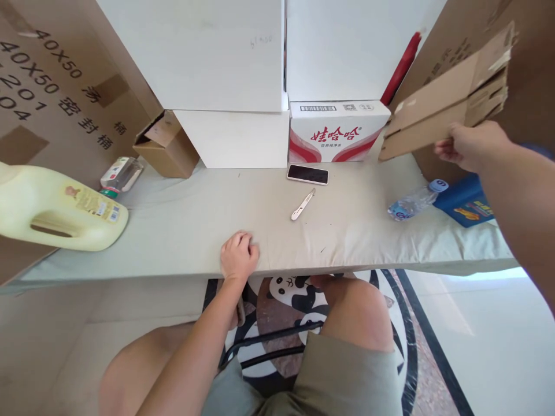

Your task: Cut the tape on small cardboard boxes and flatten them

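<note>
My right hand (pixel 472 144) grips the lower edge of a flattened cardboard box (pixel 442 98), held tilted at the right in front of a large carton. Near the front edge of the cloth-covered table (pixel 269 225), my left hand (pixel 239 254) rests with its fingers curled under; whether anything is beneath them is hidden. A white utility knife (pixel 303 204) lies on the cloth in the middle, just in front of a phone (pixel 307 174) with a dark screen. Below my right forearm, a clear water bottle (pixel 416 200) lies on its side.
A yellow jug (pixel 65 208), a clear jar (pixel 121 175) and a small open cardboard box (pixel 169 147) are at left. Behind the phone stands a red-and-white carton (pixel 338 133) beside stacked white boxes (pixel 234 138). A blue package (pixel 463 199) lies at right; large cartons flank both sides.
</note>
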Motion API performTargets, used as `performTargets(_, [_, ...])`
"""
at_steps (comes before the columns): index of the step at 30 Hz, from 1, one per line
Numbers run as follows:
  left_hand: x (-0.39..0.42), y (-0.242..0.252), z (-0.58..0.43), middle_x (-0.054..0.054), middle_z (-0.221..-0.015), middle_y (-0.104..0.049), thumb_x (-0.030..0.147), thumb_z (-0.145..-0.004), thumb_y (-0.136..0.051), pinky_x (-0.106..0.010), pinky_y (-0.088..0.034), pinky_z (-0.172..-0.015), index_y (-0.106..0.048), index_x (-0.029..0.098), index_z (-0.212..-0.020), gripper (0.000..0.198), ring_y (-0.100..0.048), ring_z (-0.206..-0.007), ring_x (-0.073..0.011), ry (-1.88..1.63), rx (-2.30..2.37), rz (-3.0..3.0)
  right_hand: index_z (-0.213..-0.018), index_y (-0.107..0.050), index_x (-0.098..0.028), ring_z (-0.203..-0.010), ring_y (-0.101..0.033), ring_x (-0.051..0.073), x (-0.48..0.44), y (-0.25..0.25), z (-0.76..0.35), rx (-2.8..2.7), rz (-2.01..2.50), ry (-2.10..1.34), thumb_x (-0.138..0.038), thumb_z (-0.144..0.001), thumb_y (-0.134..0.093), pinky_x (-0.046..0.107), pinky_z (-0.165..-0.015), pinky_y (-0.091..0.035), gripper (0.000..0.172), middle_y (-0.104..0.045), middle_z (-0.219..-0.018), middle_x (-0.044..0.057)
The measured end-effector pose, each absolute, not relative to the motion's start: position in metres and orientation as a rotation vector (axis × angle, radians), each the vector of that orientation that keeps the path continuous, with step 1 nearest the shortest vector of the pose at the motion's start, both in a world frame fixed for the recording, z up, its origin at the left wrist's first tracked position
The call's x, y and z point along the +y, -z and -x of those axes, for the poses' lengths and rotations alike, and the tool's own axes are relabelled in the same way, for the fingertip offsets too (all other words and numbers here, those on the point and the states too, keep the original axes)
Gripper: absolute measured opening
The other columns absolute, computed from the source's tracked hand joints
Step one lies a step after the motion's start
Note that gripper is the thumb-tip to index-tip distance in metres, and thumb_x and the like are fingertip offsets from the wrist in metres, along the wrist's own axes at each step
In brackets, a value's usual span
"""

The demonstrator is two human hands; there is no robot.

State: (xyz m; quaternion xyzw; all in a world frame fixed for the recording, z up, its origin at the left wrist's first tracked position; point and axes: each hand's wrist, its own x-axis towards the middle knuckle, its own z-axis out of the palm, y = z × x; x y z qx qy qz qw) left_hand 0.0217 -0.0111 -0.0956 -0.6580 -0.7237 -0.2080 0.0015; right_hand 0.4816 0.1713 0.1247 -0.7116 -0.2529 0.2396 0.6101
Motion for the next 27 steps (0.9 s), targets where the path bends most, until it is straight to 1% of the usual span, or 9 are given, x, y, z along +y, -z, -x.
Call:
performTargets(2, [-0.011,0.095,-0.021,-0.014,-0.123,-0.073,0.019,-0.083,-0.051,-0.049,-0.051,-0.101,-0.074,0.019,-0.108,0.035,-0.065,-0.122,-0.0325,0.638,-2.272,2.061,-0.052,-0.043,0.001,-0.096,-0.075,0.018,0.182,-0.136,-0.477,-0.589,1.698,-0.739,-0.008,-0.074,-0.051,0.022,-0.049,-0.033,0.025,-0.059,-0.130,0.037])
performTargets(4, [-0.012,0.096,-0.021,-0.015,-0.124,-0.073,0.019,-0.083,-0.051,-0.049,-0.051,-0.101,-0.074,0.017,-0.110,0.036,-0.065,-0.122,-0.0329,0.632,-2.271,2.061,-0.053,-0.038,-0.005,-0.101,-0.074,0.020,0.186,-0.144,-0.467,-0.627,1.681,-0.747,-0.015,-0.075,-0.052,0.023,-0.052,-0.036,0.028,-0.060,-0.132,0.033])
performTargets(8, [-0.012,0.097,-0.020,-0.015,-0.123,-0.073,0.019,-0.082,-0.052,-0.049,-0.051,-0.101,-0.074,0.017,-0.109,0.035,-0.065,-0.122,-0.0331,0.629,-2.261,2.076,-0.074,-0.051,-0.010,-0.076,-0.074,0.012,0.163,-0.132,-0.418,-0.785,1.475,-0.788,-0.016,-0.079,-0.049,0.027,-0.056,-0.038,0.008,-0.074,-0.087,0.007])
performTargets(10, [-0.011,0.098,-0.020,-0.014,-0.123,-0.073,0.020,-0.082,-0.052,-0.049,-0.050,-0.101,-0.074,0.019,-0.108,0.033,-0.065,-0.123,-0.0327,0.629,-2.261,2.070,-0.093,-0.058,-0.012,-0.067,-0.072,0.008,0.134,-0.106,-0.377,-0.906,1.366,-0.881,-0.009,-0.081,-0.046,0.028,-0.062,-0.043,0.017,-0.072,-0.073,-0.001])
performTargets(12, [-0.010,0.097,-0.020,-0.014,-0.124,-0.072,0.020,-0.083,-0.052,-0.049,-0.050,-0.102,-0.073,0.019,-0.108,0.033,-0.064,-0.124,-0.0325,0.619,-2.270,2.066,-0.102,-0.059,-0.016,-0.062,-0.070,0.009,0.100,-0.068,-0.328,-1.022,1.282,-1.022,-0.008,-0.082,-0.049,0.028,-0.068,-0.050,0.024,-0.071,-0.071,-0.004])
performTargets(16, [-0.013,0.094,-0.025,-0.014,-0.125,-0.071,0.019,-0.083,-0.053,-0.048,-0.050,-0.103,-0.072,0.019,-0.110,0.033,-0.064,-0.123,-0.0325,0.571,-2.312,2.083,-0.097,-0.058,-0.020,-0.063,-0.066,0.010,0.042,0.016,-0.234,-1.277,1.270,-1.398,-0.023,-0.084,-0.051,0.027,-0.067,-0.053,0.015,-0.065,-0.076,-0.006])
performTargets(19, [-0.019,0.092,-0.026,-0.013,-0.124,-0.071,0.019,-0.084,-0.054,-0.047,-0.049,-0.105,-0.071,0.019,-0.111,0.032,-0.064,-0.121,-0.0310,0.598,-2.326,2.097,-0.094,-0.061,-0.020,-0.061,-0.061,0.012,0.018,0.057,-0.195,-1.390,1.214,-1.472,-0.025,-0.080,-0.056,0.028,-0.065,-0.049,0.016,-0.061,-0.068,-0.005])
performTargets(23, [-0.010,0.082,-0.003,-0.010,-0.117,-0.072,0.019,-0.084,-0.055,-0.044,-0.052,-0.103,-0.071,0.020,-0.109,0.030,-0.067,-0.113,-0.0268,0.723,-2.414,2.230,-0.095,-0.065,-0.021,-0.065,-0.059,0.015,0.010,0.074,-0.193,-1.612,1.139,-1.404,-0.024,-0.081,-0.056,0.031,-0.069,-0.046,0.018,-0.066,-0.072,-0.001])
performTargets(27, [0.052,0.043,0.061,-0.008,-0.115,-0.073,0.017,-0.081,-0.057,-0.040,-0.052,-0.102,-0.072,0.019,-0.106,0.030,-0.067,-0.109,-0.0247,0.731,-2.518,2.209,-0.097,-0.063,-0.022,-0.062,-0.060,0.018,0.008,0.079,-0.198,-1.817,1.156,-1.250,-0.029,-0.089,-0.047,0.032,-0.065,-0.046,0.019,-0.066,-0.069,0.001])
